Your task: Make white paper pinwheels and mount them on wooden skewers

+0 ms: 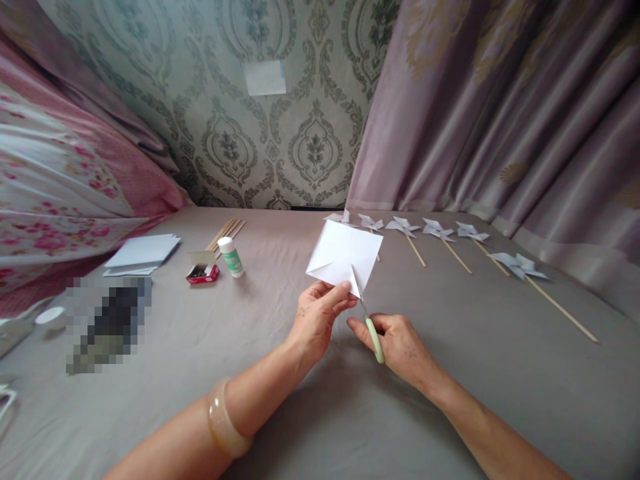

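My left hand (319, 317) pinches the near corner of a square sheet of white paper (345, 250), held up above the cloth. A slit runs inward from the sheet's left corner. Scissors (373, 337) with pale green handles are in my right hand (400, 343), fingers closed around the grip. Their blades lie at the paper's near corner, pointing up toward its middle, close to my left fingertips. Part of the handle is hidden behind my right fingers.
Several paper pinwheels on sticks (520, 265) lie along the right and back. Left of centre are a glue stick (231, 257), a small red box (203, 272) of dark bits and wooden sticks (225, 233). A stack of white paper (143, 253) lies farther left, near a blurred patch.
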A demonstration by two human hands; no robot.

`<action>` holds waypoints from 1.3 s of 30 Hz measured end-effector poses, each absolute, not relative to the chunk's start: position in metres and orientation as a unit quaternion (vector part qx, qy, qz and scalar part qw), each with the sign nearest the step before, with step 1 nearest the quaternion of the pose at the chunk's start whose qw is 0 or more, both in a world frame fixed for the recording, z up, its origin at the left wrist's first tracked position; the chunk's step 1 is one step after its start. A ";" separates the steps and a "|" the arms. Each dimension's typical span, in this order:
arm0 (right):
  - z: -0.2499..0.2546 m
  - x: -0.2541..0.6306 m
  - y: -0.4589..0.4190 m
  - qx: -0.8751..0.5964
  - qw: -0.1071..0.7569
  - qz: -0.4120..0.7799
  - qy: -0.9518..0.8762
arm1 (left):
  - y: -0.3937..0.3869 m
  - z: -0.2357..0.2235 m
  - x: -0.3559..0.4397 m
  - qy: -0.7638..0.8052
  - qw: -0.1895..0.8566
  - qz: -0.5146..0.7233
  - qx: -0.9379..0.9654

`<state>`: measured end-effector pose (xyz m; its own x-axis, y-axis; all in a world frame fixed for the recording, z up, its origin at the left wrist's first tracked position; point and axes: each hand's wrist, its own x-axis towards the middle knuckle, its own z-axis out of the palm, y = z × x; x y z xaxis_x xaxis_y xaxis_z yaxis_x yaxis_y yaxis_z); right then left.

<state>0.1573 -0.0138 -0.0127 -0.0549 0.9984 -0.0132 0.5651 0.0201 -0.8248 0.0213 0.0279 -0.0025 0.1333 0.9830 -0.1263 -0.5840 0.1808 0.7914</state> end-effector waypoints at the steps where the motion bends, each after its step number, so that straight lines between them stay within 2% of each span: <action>1: -0.013 0.157 -0.013 -0.611 0.316 0.343 -0.640 | 0.028 -0.003 0.021 0.334 0.692 0.567 0.298; 6: -0.015 0.158 -0.012 -0.617 0.306 0.342 -0.639 | 0.027 -0.003 0.021 0.330 0.694 0.566 0.299; 12: -0.014 0.158 -0.016 -0.592 0.228 0.330 -0.698 | 0.035 -0.003 0.017 0.331 0.674 0.587 0.301; 14: -0.013 0.157 -0.018 -0.581 0.225 0.314 -0.716 | 0.041 -0.004 0.013 0.331 0.661 0.603 0.300; 16: -0.012 0.157 -0.017 -0.580 0.260 0.301 -0.711 | 0.046 -0.006 0.010 0.332 0.650 0.616 0.295; 21: -0.006 0.166 -0.008 -0.602 0.427 0.273 -0.617 | 0.053 -0.013 0.006 0.344 0.663 0.602 0.282; 27: -0.010 0.188 0.004 -0.580 0.527 0.367 -0.501 | 0.051 -0.021 0.007 0.363 0.691 0.516 0.353; 33: -0.008 0.190 0.007 -0.575 0.547 0.396 -0.462 | 0.047 -0.019 0.006 0.401 0.673 0.459 0.418; 39: -0.007 0.187 0.008 -0.586 0.514 0.427 -0.458 | 0.052 -0.021 0.004 0.397 0.676 0.500 0.367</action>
<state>0.1866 0.0076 -0.0068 0.2157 0.9760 -0.0299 0.0973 -0.0520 -0.9939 0.0038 0.0522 -0.0211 0.1846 0.9681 -0.1694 -0.3858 0.2299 0.8935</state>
